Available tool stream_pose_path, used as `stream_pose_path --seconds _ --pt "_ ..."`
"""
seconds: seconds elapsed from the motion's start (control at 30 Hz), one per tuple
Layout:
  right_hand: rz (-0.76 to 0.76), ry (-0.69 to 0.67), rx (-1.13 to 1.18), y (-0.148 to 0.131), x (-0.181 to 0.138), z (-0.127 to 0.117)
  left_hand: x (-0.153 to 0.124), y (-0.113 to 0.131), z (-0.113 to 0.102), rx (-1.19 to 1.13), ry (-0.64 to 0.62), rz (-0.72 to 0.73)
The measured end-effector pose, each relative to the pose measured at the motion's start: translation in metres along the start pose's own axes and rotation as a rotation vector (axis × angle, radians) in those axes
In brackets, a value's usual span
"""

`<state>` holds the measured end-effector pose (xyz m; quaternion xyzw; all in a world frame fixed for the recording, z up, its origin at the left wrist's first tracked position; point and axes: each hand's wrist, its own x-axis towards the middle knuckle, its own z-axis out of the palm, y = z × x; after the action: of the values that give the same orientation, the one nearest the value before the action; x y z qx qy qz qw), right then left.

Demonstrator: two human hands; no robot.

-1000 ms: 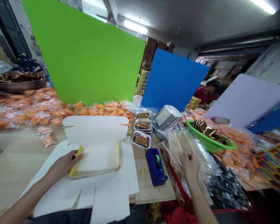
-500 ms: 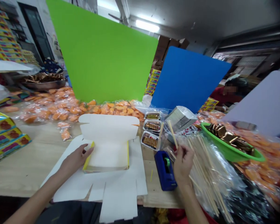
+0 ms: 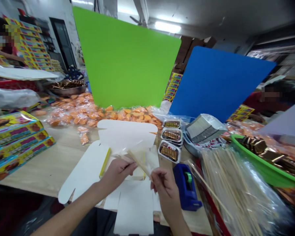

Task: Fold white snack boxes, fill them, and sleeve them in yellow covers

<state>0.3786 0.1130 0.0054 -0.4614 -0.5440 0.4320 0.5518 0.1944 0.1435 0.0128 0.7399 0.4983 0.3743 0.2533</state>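
Observation:
My right hand [image 3: 165,185] pinches the lower end of a pale wooden stick [image 3: 139,163] in a clear plastic sleeve [image 3: 148,157]. The stick leans up to the left over an open carton [image 3: 104,162] with white inside and yellow edges. My left hand [image 3: 119,170] is closed, thumb against fingers, by the sleeve's left side; it seems to grip the plastic, though blur hides the exact contact. Under the carton lie flat white card blanks [image 3: 134,209]. A blue tape dispenser [image 3: 186,188] stands just right of my right hand.
More sticks in plastic [image 3: 226,177] lie at right, beside a green basin [image 3: 265,167] of brown packets. Small trays [image 3: 169,151] stand behind the dispenser. Orange wrapped pieces [image 3: 81,109] spread along the back, before green [image 3: 127,62] and blue [image 3: 211,85] boards. Printed boxes [image 3: 19,144] are stacked left.
My right hand has moved left from the stick pile, bringing a stick over the carton. My left hand has left the carton's edge and come to the sleeve. The view has turned left.

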Motion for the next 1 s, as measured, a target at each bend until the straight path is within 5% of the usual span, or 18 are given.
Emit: stream_pose_path --seconds 0.13,0.3,0.43,0.53,0.77,1.0 --pt "0.127 0.156 -0.065 0.023 -0.004 -0.021 -0.005 -0.025 -0.019 0.293 0.006 0.121" --pt "0.158 0.345 -0.513 0.082 -0.008 -0.056 -0.001 -0.051 -0.025 0.786 -0.025 0.095" --pt "-0.014 0.159 -1.098 0.115 -0.011 -0.063 0.01 -0.054 0.0 0.918 -0.302 0.063" --pt "-0.137 0.177 -1.379 0.119 -0.011 -0.062 0.013 -0.062 0.017 0.94 -0.386 0.022" --pt "-0.405 0.045 -1.357 0.106 0.042 -0.063 0.003 -0.082 0.011 0.899 -0.494 0.008" --pt "-0.433 -0.018 -1.535 0.128 0.112 -0.058 -0.013 -0.076 -0.012 0.853 -0.395 0.097"
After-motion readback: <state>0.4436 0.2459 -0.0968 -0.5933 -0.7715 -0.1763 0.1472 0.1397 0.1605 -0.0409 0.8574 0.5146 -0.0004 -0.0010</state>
